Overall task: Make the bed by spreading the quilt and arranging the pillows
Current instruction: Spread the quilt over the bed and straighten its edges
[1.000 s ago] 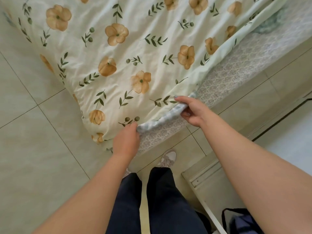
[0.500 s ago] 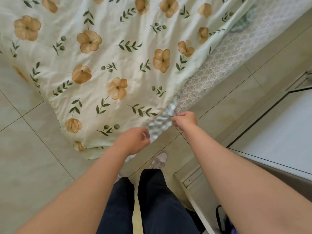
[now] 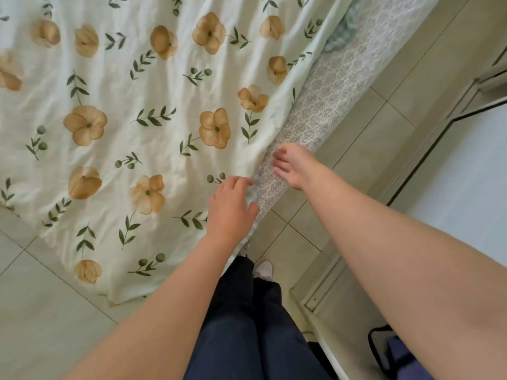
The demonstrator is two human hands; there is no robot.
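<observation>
A pale quilt (image 3: 142,111) printed with tan flowers and green sprigs lies spread over the bed and hangs down past its near corner toward the floor. My left hand (image 3: 230,209) hovers over the quilt's right edge with fingers relaxed, holding nothing. My right hand (image 3: 292,164) is spread open, fingers apart, just beside the patterned grey mattress side (image 3: 323,105) and the quilt's edge. No pillows are in view.
Beige floor tiles (image 3: 41,319) surround the bed. A pale cabinet or door frame (image 3: 428,149) runs along the right. A dark bag (image 3: 389,349) sits at the lower right. My dark trousers and a light shoe (image 3: 263,267) stand close to the bed corner.
Both hands have let go of the quilt's edge, which they pinched before. The fingers have opened and the quilt edge now hangs down along the mattress side.
</observation>
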